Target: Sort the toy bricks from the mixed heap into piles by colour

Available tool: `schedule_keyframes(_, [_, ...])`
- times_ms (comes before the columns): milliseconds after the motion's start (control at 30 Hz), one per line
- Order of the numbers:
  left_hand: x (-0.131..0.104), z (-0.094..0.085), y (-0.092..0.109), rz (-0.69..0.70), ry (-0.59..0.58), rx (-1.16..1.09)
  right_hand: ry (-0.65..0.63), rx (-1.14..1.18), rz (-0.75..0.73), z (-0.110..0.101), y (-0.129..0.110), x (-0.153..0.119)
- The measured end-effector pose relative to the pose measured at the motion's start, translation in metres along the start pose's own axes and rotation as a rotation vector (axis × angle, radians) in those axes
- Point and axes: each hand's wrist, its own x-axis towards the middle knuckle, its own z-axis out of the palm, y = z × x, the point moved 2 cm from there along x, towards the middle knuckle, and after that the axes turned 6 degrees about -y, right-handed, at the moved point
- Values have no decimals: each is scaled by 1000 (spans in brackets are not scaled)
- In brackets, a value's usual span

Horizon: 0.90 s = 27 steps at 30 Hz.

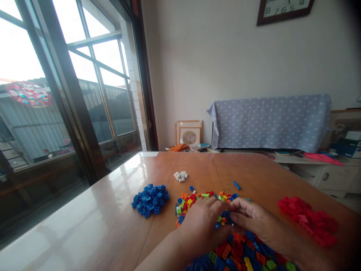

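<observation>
My left hand [207,218] is over a big mixed pile of plastic building bricks [237,246]. Its thumb and fingers are curved and apart, with blue and yellow bricks showing between them; the fingertips are partly hidden. Facing it from the right, my right hand [252,218] has its fingers bent in towards the thumb, low over the same pile. Whatever they pinch, if anything, cannot be made out. The pile mixes blue, red, orange, yellow and green pieces, and both hands cover part of it.
On the wooden table [113,226], a heap of blue bricks [150,199] lies left and a small group of white bricks [181,176] farther back. Red bricks [308,220] are heaped at right. A blue stick-like piece [236,185] lies alone behind the pile.
</observation>
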Motion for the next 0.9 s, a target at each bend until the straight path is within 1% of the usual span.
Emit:
schedule_keyframes(67, [1,8,3,15,-7,-14,-22,36,-14,3,-1,0])
schedule_keyframes(133, [2,13,0,12,-1,-26,-50,58,-15,5,1,1])
schedule_keyframes(267, [2,14,-5,-7,14,-75,-79,88,-29,6,6,4])
schedule_keyframes(367, [2,7,-9,-33,54,-82,-35,50,-38,2,9,5])
schedule_keyframes(467, [1,-11,-23,-99,168,-76,63,-34,-27,-7,15,5])
schedule_keyframes(533, [-2,-27,-40,-184,288,-79,133,-89,-21,-15,20,5])
schedule_keyframes(600, [-7,-43,-61,-302,395,-57,199,-139,-20,-23,24,6])
schedule_keyframes(700, [-18,-67,-92,-533,508,62,276,-206,-29,-34,29,6])
schedule_keyframes(767, [-28,-80,-110,-718,544,178,314,-235,-41,-40,30,5])
schedule_keyframes(833, [-39,-88,-125,-884,560,266,339,-250,-46,-44,30,4])
schedule_keyframes(900, [-48,-91,-137,-990,553,275,360,-280,-46,-46,28,3])
